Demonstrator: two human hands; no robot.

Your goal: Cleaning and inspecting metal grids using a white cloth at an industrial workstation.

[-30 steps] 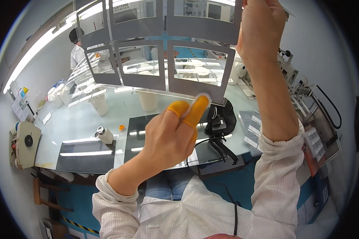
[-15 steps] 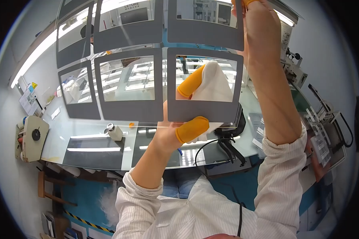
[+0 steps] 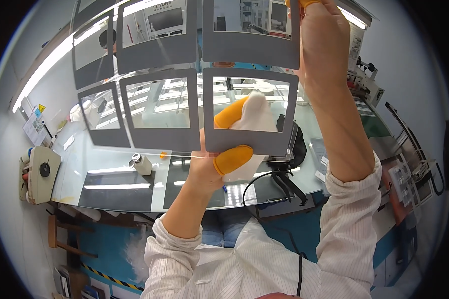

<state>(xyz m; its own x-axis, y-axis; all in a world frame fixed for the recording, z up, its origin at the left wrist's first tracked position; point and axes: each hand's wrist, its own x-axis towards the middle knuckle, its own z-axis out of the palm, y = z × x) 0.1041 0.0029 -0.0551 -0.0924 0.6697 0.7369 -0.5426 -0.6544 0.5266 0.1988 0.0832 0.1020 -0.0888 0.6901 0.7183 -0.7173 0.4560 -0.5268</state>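
My left hand (image 3: 212, 167) pinches a white cloth (image 3: 254, 117) against the glass sheet (image 3: 184, 84), thumb in front, fingers behind, orange cots on the tips. My right hand (image 3: 320, 47) grips the sheet's right edge, raised before my face. Below lies the glass table (image 3: 110, 159); a person (image 3: 107, 42) works beyond.

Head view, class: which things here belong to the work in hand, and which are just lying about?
In use:
- glass sheet with grey frames
- white cloth
- left hand
- right hand

Lying about:
- small magnifier
- black cable
- cream machine
- glass-topped table
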